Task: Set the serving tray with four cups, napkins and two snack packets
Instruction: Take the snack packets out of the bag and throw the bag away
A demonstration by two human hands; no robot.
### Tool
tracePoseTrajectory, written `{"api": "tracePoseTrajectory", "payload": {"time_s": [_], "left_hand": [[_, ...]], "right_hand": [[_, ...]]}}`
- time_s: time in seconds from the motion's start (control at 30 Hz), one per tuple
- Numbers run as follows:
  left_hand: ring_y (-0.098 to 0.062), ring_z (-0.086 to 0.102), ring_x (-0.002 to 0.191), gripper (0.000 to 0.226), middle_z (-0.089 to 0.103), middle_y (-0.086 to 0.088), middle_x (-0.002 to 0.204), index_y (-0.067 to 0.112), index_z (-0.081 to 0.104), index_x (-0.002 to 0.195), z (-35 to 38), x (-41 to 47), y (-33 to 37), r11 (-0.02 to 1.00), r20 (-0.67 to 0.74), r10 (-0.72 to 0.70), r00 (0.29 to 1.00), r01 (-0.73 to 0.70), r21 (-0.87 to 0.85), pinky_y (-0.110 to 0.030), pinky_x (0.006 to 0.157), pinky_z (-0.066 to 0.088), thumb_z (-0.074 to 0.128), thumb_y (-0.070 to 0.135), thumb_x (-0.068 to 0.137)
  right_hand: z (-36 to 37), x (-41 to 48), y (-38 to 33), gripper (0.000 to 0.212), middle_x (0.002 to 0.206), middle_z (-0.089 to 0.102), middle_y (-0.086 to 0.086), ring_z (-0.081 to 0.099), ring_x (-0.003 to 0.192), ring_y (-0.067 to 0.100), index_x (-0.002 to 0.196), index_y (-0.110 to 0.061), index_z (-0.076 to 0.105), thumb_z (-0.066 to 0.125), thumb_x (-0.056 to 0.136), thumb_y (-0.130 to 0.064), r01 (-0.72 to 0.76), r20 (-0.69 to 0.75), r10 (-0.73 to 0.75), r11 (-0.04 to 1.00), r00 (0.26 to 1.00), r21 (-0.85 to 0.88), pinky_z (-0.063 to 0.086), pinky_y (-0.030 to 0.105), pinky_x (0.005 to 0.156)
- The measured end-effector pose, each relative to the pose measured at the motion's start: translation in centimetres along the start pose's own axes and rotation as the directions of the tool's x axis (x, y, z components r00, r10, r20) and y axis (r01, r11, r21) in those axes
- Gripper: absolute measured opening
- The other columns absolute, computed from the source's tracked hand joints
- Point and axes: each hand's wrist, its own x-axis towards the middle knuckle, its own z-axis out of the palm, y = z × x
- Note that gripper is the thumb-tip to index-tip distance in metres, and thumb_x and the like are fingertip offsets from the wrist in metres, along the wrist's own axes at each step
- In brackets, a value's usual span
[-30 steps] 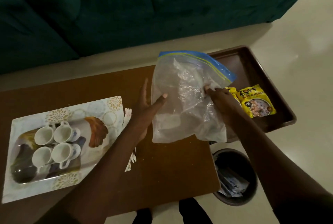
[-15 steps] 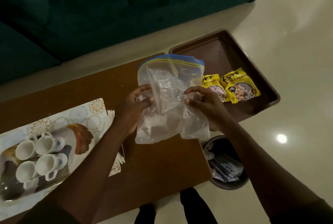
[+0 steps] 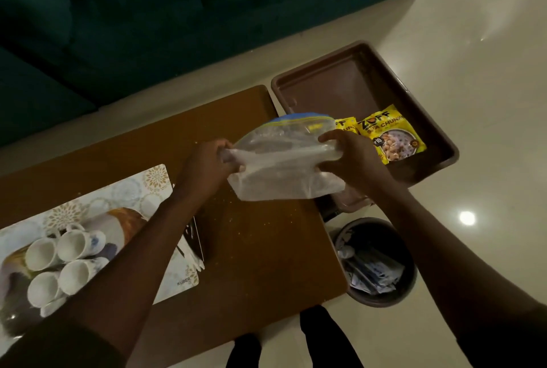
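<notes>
Four cups (image 3: 62, 264) stand clustered on a tray (image 3: 154, 187) at the left of the surface (image 3: 260, 249); right of the surface sits a second tray (image 3: 349, 83) with two snack packets (image 3: 390, 133) in it; a bin (image 3: 381, 264) stands on the floor (image 3: 488, 101) before that tray; a sofa (image 3: 148, 12) lies behind.

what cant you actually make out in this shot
All in the head view:
- Left snack packet: mostly hidden behind the plastic bag and right hand.
- Napkins: largely covered by the left forearm; count unclear.
- Bag contents: too crumpled and dim to tell.
- Bin contents: too dark to identify.
- Serving tray: cut off by the left edge, partly under the left arm.
</notes>
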Motion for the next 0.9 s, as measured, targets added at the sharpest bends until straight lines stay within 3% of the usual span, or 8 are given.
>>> {"api": "tracePoseTrajectory", "payload": {"time_s": [0.13,0.23,0.3,0.4,0.57,0.73,0.8,0.9], "left_hand": [[-0.018,0.049,0.089,0.024,0.048,-0.001,0.099,0.016,0.056,0.075,-0.3,0.3,-0.7,0.984,-0.221,0.098,0.97,-0.061,0.166,-0.029,0.065,0.042,0.08,0.019,0.073],[-0.021,0.048,0.096,0.021,0.049,-0.007,0.108,0.008,0.056,0.07,-0.5,0.5,-0.9,0.982,-0.197,0.117,0.973,-0.084,0.166,-0.032,0.075,0.043,0.071,0.016,0.081],[-0.015,0.052,0.081,0.019,0.057,-0.003,0.096,0.004,0.062,0.074,0.2,0.2,-0.4,0.989,-0.145,0.101,0.984,-0.083,0.125,-0.022,0.063,0.042,0.064,0.017,0.087],[-0.013,0.049,0.054,0.02,0.057,-0.002,0.064,0.007,0.066,0.072,2.5,-0.6,1.4,1.0,-0.095,0.001,0.995,0.0,0.003,-0.02,0.048,0.037,0.059,0.013,0.09],[-0.001,0.045,0.038,0.031,0.049,0.01,0.048,0.021,0.052,0.054,6.7,-2.5,4.7,0.979,-0.088,-0.136,0.987,0.12,-0.165,-0.015,0.037,0.031,0.061,0.011,0.082],[-0.027,0.07,0.077,0.013,0.071,-0.015,0.084,0.013,0.065,0.079,7.8,-2.7,5.9,0.792,0.21,-0.313,0.926,0.377,-0.481,-0.038,0.066,0.06,0.056,0.005,0.082],[-0.02,0.07,0.065,0.016,0.07,-0.01,0.078,0.011,0.066,0.083,8.1,-3.0,5.8,0.722,0.333,-0.276,0.902,0.423,-0.548,-0.028,0.054,0.057,0.052,0.003,0.085],[-0.004,0.06,0.043,0.022,0.066,-0.001,0.061,0.008,0.061,0.078,7.9,-3.5,6.0,0.64,0.498,-0.163,0.852,0.475,-0.604,-0.012,0.04,0.044,0.048,0.01,0.096]], "right_hand": [[-0.4,0.1,-0.1,0.029,0.103,0.058,0.011,0.052,0.105,0.028,0.083,-0.004,0.073,0.084,0.068,-0.027,0.175,-0.197,-0.196,0.978,0.961,-0.118,0.036,0.028,0.083],[-1.0,0.0,-0.4,0.027,0.089,0.069,0.009,0.064,0.084,0.023,0.08,-0.004,0.07,0.081,0.07,-0.027,0.188,-0.162,-0.181,0.982,0.97,0.034,0.04,0.02,0.065],[-0.4,0.0,-0.9,0.025,0.07,0.067,0.013,0.061,0.064,0.029,0.078,-0.002,0.068,0.072,0.072,-0.025,0.141,-0.213,-0.13,0.989,0.968,0.036,0.043,0.029,0.055],[1.6,-0.2,-2.4,0.018,0.052,0.042,0.002,0.037,0.049,0.021,0.064,-0.012,0.047,0.064,0.069,-0.008,0.058,-0.402,-0.043,0.998,0.915,0.025,0.022,0.031,0.048],[4.4,-1.6,-3.4,0.02,0.064,0.042,-0.008,0.037,0.056,0.015,0.07,-0.019,0.041,0.049,0.066,-0.001,0.05,-0.522,-0.05,0.999,0.851,-0.014,0.025,0.029,0.047],[6.0,-4.3,-3.5,0.027,0.092,0.055,-0.002,0.045,0.074,0.008,0.093,-0.016,0.052,0.065,0.07,-0.008,0.099,-0.429,-0.044,0.989,0.902,0.108,0.032,0.023,0.055],[5.9,-5.4,-2.9,0.027,0.096,0.059,0.002,0.053,0.08,0.012,0.102,-0.01,0.055,0.063,0.079,-0.022,0.145,-0.378,-0.026,0.946,0.926,0.291,0.043,0.029,0.064],[5.3,-6.8,-2.0,0.058,0.11,0.059,-0.002,0.058,0.1,0.017,0.119,-0.017,0.052,0.063,0.078,-0.057,0.067,-0.213,0.029,0.901,0.977,0.429,0.053,0.04,0.08]]}}
